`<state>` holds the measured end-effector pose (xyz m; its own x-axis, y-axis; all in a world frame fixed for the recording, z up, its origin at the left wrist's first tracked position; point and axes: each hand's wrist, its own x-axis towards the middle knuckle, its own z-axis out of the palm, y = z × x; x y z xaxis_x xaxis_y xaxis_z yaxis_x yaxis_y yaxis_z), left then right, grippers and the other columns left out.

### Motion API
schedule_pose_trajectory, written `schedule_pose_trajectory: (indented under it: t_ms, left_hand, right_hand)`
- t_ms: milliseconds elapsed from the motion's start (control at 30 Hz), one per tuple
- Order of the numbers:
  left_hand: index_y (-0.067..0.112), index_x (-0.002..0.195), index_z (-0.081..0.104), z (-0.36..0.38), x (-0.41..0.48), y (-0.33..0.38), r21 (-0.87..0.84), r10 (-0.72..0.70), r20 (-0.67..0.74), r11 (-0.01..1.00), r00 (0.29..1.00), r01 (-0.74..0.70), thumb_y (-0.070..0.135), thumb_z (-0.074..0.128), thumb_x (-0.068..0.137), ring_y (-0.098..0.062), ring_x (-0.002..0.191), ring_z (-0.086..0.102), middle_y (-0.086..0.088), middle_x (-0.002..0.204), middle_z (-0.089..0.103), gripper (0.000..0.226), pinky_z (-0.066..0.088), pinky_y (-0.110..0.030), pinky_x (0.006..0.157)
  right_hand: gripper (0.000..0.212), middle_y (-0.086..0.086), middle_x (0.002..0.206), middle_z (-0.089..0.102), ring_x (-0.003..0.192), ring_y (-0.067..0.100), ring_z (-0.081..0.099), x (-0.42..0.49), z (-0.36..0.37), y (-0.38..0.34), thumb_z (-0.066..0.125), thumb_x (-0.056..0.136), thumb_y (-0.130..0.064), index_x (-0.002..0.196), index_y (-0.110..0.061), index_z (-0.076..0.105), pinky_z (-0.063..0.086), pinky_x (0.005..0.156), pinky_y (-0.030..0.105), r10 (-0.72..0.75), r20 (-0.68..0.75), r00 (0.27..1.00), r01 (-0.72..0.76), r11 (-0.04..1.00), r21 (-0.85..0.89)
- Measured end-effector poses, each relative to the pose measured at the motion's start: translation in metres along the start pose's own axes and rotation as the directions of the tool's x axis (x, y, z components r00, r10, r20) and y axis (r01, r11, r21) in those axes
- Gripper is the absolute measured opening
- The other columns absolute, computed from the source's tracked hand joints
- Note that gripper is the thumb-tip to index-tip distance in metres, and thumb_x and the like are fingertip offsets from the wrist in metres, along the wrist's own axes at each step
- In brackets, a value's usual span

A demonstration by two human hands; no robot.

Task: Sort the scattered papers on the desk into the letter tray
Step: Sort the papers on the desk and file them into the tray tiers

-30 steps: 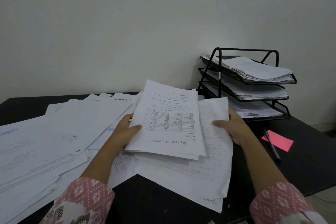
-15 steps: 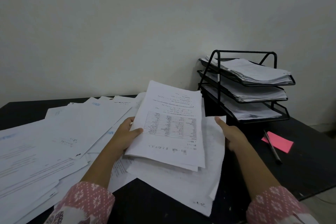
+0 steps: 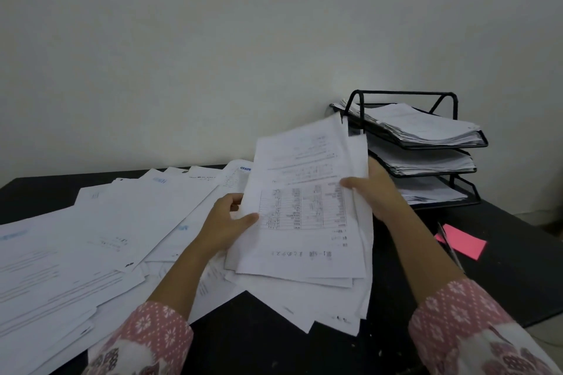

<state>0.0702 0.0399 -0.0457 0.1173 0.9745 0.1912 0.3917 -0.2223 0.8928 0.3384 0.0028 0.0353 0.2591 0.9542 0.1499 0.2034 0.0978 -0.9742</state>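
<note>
I hold a bundle of white printed papers [image 3: 304, 216] lifted off the black desk [image 3: 274, 338], tilted with its far edge raised toward the tray. My left hand [image 3: 227, 224] grips its left edge, thumb on top. My right hand [image 3: 373, 192] grips the right edge, thumb over the top sheet. The black three-tier wire letter tray [image 3: 405, 143] stands at the back right, each tier holding a stack of papers. The bundle's top corner overlaps the tray's left end in view.
Many loose white sheets [image 3: 91, 237] lie fanned over the left half of the desk. A pink sticky note [image 3: 463, 242] and a pen [image 3: 449, 245] lie right of my right arm. A pale wall rises behind the desk.
Both hands have gathered the lower sheets together with the top one and raised the bundle up and to the right, closer to the tray.
</note>
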Motion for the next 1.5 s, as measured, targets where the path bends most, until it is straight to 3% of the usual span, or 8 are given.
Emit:
schedule_pose_trajectory:
  t_ms: [167,367,533,633,767,1000,1300,1500]
  left_hand:
    - [0.02,0.133,0.047,-0.01,0.015,0.034,-0.331,-0.006,0.017,0.943,1.0,0.011,0.064,0.074,0.064,-0.011,0.111,0.059,0.006,0.126,0.06,0.086,0.05,-0.035,0.094]
    - [0.019,0.122,0.055,-0.019,0.026,0.071,-0.441,0.098,-0.089,0.888,0.991,-0.127,0.029,0.069,0.083,-0.011,0.098,0.064,0.005,0.111,0.066,0.043,0.054,-0.026,0.079]
    - [0.019,0.124,0.053,-0.024,0.025,0.075,-0.441,0.12,-0.099,0.884,0.988,-0.152,0.029,0.064,0.086,-0.011,0.101,0.062,0.006,0.112,0.064,0.04,0.053,-0.027,0.081]
    - [0.016,0.132,0.049,-0.019,0.024,0.066,-0.396,0.109,-0.036,0.911,0.993,-0.114,0.026,0.06,0.09,-0.018,0.112,0.059,-0.001,0.125,0.06,0.045,0.05,-0.037,0.095]
    - [0.016,0.134,0.044,-0.005,0.023,0.06,-0.316,0.108,0.02,0.944,0.994,-0.096,0.026,0.059,0.092,-0.016,0.113,0.056,0.002,0.126,0.057,0.046,0.048,-0.031,0.092]
    - [0.015,0.135,0.043,0.013,0.025,0.066,-0.264,0.053,-0.096,0.962,0.994,-0.077,0.014,0.05,0.097,-0.014,0.111,0.05,0.004,0.121,0.053,0.039,0.04,-0.027,0.093]
    - [0.007,0.128,0.048,-0.033,0.042,0.053,-0.346,-0.15,-0.171,0.934,0.974,0.083,0.009,0.057,0.092,-0.022,0.112,0.056,-0.005,0.124,0.058,0.038,0.045,-0.032,0.096]
    - [0.008,0.13,0.047,-0.068,0.036,0.024,-0.207,-0.264,0.029,0.942,0.964,0.264,0.021,0.055,0.095,-0.02,0.106,0.059,-0.004,0.126,0.058,0.038,0.052,-0.03,0.081]
  right_hand:
    - [0.051,0.007,0.119,0.062,0.106,0.024,0.062,0.006,-0.006,-0.04,0.065,0.08,0.004,0.127,-0.012,0.05,0.051,0.091,0.043,-0.187,0.004,0.982,0.186,0.977,0.105]
    - [0.042,0.01,0.117,0.065,0.105,0.028,0.064,0.006,-0.002,-0.063,0.067,0.083,-0.002,0.12,-0.014,0.053,0.052,0.09,0.048,-0.32,-0.051,0.946,0.323,0.917,0.235]
    - [0.028,0.002,0.104,0.065,0.09,0.015,0.066,0.004,0.006,-0.064,0.056,0.09,-0.002,0.116,-0.011,0.051,0.057,0.072,0.024,-0.353,-0.087,0.932,0.363,0.899,0.245]
    - [0.029,-0.006,0.1,0.062,0.087,0.009,0.062,0.003,0.012,-0.051,0.055,0.092,-0.005,0.118,-0.016,0.049,0.054,0.063,0.018,-0.321,-0.091,0.943,0.333,0.917,0.219]
    - [0.033,-0.006,0.098,0.057,0.086,0.008,0.059,0.002,0.016,-0.033,0.057,0.091,-0.01,0.121,-0.016,0.044,0.049,0.064,0.02,-0.279,-0.075,0.957,0.286,0.952,0.111]
    - [0.034,0.002,0.105,0.059,0.09,0.016,0.058,0.001,0.015,-0.006,0.064,0.087,-0.012,0.119,-0.014,0.052,0.048,0.07,0.026,-0.185,-0.157,0.97,0.199,0.976,0.084]
    - [0.034,0.004,0.107,0.066,0.093,0.019,0.064,0.008,0.042,0.015,0.066,0.087,-0.013,0.119,-0.011,0.058,0.052,0.073,0.03,0.003,0.121,0.993,-0.019,0.991,0.133]
    - [0.017,0.003,0.093,0.062,0.072,0.01,0.057,0.011,0.09,0.025,0.05,0.094,-0.003,0.108,-0.01,0.057,0.048,0.052,0.014,0.051,0.164,0.985,-0.052,0.999,0.004]
